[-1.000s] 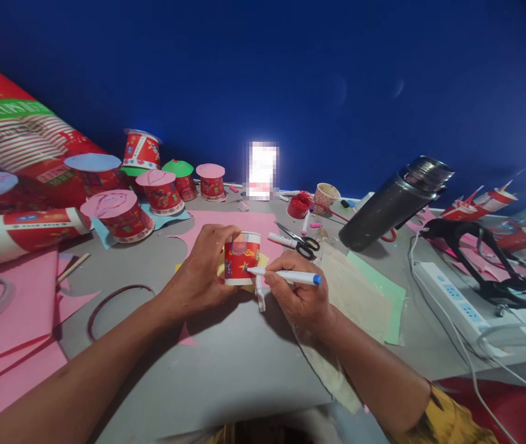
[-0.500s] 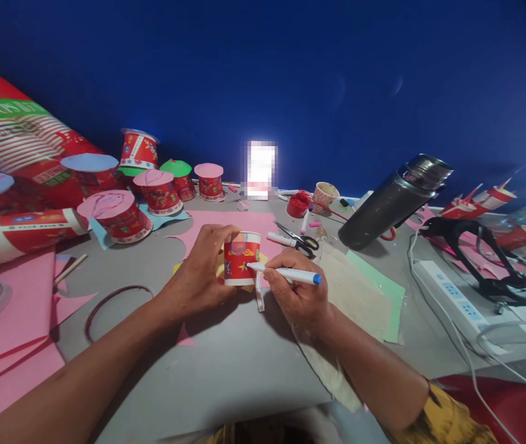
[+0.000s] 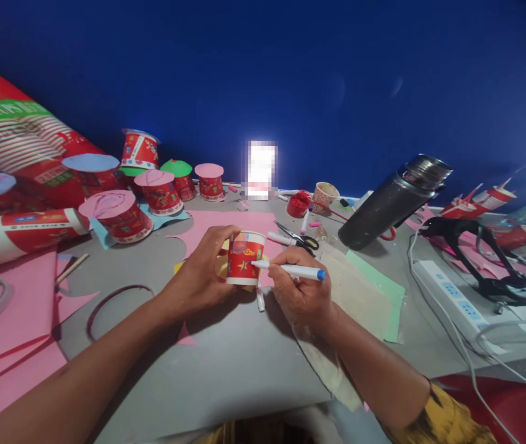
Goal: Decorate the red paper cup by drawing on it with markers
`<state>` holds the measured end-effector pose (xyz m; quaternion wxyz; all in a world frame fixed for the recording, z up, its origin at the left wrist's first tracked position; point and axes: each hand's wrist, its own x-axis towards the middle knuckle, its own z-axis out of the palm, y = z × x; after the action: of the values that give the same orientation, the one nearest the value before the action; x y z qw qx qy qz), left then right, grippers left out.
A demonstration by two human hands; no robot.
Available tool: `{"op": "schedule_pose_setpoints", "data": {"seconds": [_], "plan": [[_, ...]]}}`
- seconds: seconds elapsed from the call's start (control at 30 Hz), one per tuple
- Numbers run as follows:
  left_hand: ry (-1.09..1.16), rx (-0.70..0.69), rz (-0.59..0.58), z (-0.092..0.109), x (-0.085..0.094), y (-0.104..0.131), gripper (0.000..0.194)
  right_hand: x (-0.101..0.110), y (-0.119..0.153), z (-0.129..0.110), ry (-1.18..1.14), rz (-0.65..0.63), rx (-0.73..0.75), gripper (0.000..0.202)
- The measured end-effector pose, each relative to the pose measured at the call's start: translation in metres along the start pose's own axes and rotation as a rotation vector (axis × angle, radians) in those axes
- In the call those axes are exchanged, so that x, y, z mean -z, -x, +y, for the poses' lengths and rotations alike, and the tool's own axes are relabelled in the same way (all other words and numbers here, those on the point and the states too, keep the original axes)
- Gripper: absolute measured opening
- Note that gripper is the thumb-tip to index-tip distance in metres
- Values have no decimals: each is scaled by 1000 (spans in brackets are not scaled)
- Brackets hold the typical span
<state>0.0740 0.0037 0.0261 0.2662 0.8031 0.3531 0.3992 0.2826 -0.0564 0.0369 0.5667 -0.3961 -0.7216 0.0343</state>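
My left hand is closed round the left side of a red paper cup with a white rim and base, a gold swirl and blue marks. The cup is held nearly upright above the table. Between the thumb and fingers of my right hand is a white marker with a blue end. Its tip meets the front of the cup, or is very near it, by a yellow star. A white pen-like piece lies below the cup. Behind are scissors and pink paper.
Several decorated cups with paper tops stand at the back left, beside a stack of paper cups. A dark thermos stands to the right, before a power strip. Pink sheets cover the left side. A bright pixelated patch glows at the back.
The cup has shifted slightly right and turned a little, showing more of the star and swirl. My right hand and the marker have moved slightly right with it.
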Motion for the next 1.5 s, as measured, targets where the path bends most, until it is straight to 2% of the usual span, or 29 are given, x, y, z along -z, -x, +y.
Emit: {"op": "schedule_pose_setpoints", "data": {"seconds": [0.27, 0.8, 1.23, 1.5], "plan": [[51, -7, 23, -2, 1, -1, 72, 3, -1, 0, 27, -1, -14, 14], [97, 79, 6, -2, 2, -1, 80, 4, 1, 2, -2, 0, -70, 13], [123, 46, 31, -3, 7, -4, 80, 7, -3, -5, -30, -61, -19, 15], [115, 36, 34, -6, 6, -4, 80, 7, -3, -5, -12, -81, -39, 16]]}}
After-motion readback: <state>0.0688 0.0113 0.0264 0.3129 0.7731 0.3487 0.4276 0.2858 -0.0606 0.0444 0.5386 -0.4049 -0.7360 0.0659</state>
